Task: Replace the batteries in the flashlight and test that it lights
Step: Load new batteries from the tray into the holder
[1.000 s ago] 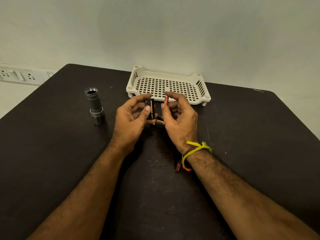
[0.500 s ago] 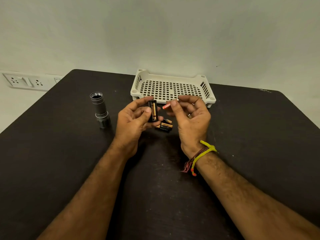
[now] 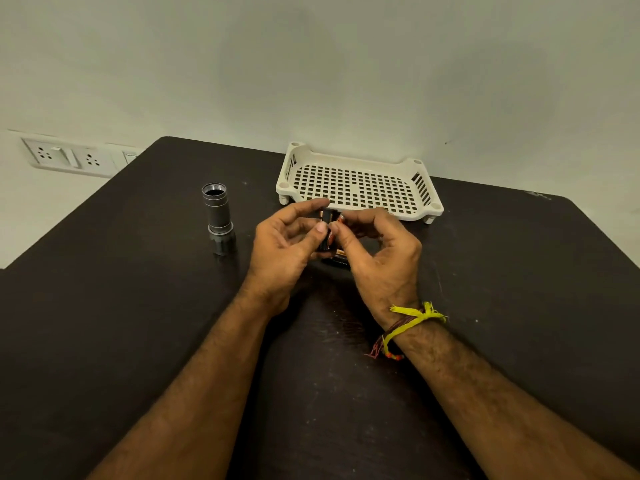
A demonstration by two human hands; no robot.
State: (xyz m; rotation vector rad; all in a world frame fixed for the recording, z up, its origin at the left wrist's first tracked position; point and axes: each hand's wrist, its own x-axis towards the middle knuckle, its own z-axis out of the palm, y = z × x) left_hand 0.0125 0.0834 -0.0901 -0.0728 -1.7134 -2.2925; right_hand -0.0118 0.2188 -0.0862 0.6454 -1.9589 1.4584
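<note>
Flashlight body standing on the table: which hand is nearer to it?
Left. The left hand sits just right of the flashlight body; the right hand lies farther right, beyond it.

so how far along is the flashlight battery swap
Done: the flashlight stands opened on the table, its threaded end empty.
In hand: the left hand grips the battery holder while the right hand presses a battery in; spare batteries lie beneath.
Left: finish loading, reinsert the holder, close, test.

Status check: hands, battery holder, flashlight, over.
Left hand grips battery holder. Right hand pinches battery at holder. Flashlight open, upright, left. Spare batteries under hands.
</note>
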